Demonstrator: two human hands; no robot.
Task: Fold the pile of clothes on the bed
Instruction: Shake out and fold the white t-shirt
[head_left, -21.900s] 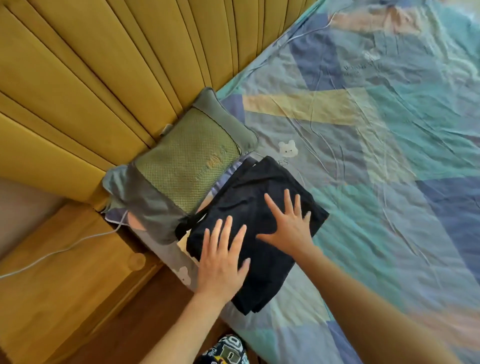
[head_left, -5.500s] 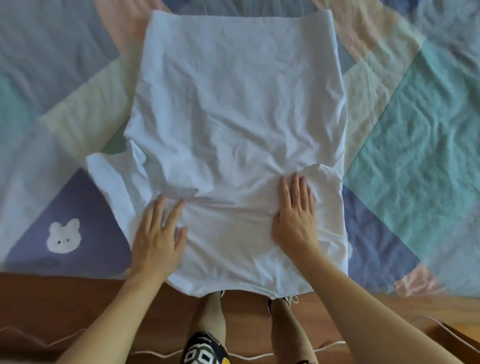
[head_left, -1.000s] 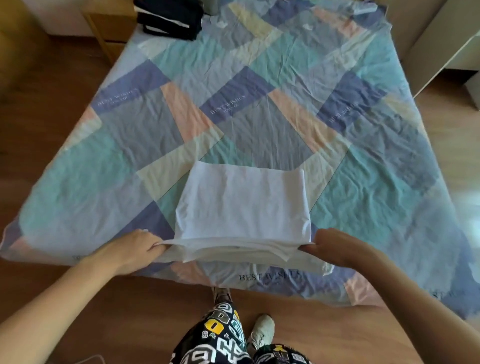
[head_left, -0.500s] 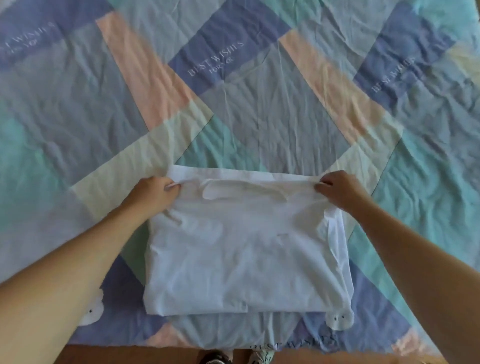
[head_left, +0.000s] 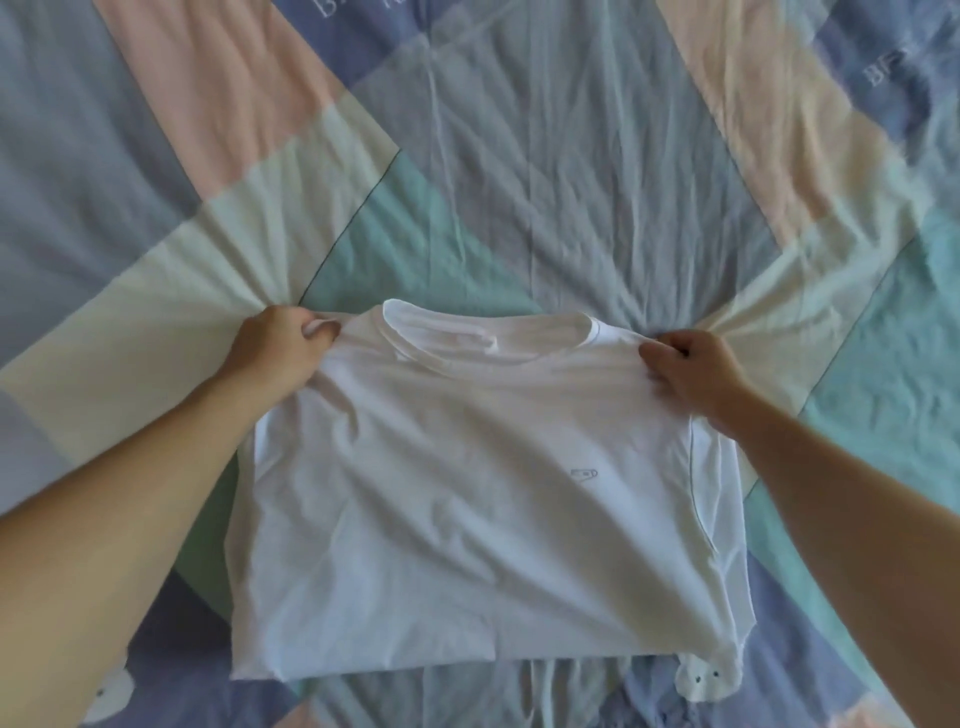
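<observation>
I had my left hand (head_left: 278, 345) and right hand (head_left: 691, 371) each pinching a shoulder of the white T-shirt (head_left: 488, 499), which lay folded on the bedsheet (head_left: 571, 156), collar farthest from me, equally reachable.

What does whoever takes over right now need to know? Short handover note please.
Left hand: pinching the white T-shirt at its left shoulder corner.
Right hand: same grip on the right shoulder corner.
Shirt: lies folded into a rectangle on the patchwork bedsheet, collar at the far edge, small chest logo facing up.
Done: sleeves tucked out of sight, body folded over.
Left: probably let go, smooth the wrinkles, set the shirt aside. No other clothes are in view.
</observation>
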